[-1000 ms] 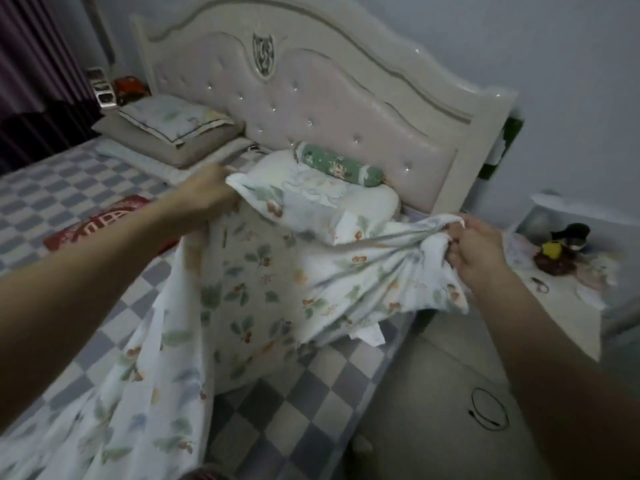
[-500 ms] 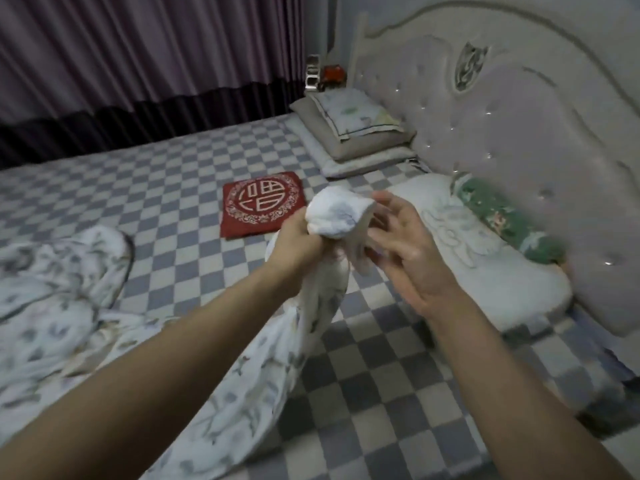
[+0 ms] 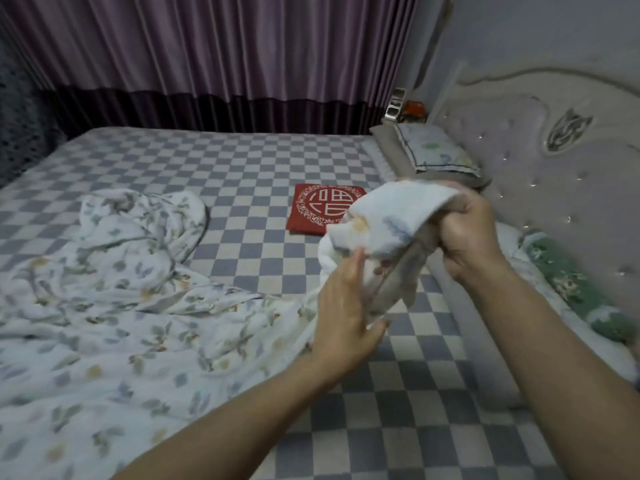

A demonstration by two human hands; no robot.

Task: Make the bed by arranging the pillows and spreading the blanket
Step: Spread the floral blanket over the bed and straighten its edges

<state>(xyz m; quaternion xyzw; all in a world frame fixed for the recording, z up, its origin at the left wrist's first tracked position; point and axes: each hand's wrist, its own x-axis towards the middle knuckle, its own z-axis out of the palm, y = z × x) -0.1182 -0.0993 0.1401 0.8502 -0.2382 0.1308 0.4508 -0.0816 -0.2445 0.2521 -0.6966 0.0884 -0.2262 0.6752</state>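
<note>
A white floral blanket lies crumpled over the left half of the checkered bed. One end of it is bunched up in the air over the middle of the bed. My right hand is closed around that bunch. My left hand presses flat against the hanging cloth just below, fingers together. A stack of pillows lies at the far end by the headboard. A white pillow with a green bolster on it lies at the right.
A red square cushion lies flat on the bed beyond my hands. Purple curtains hang along the far side. The padded headboard runs along the right. Small objects stand in the far corner.
The view has swung left from the headboard over the bed. The blanket's end, first stretched between both hands, is now bunched; the grip passed from my left hand to my right.
</note>
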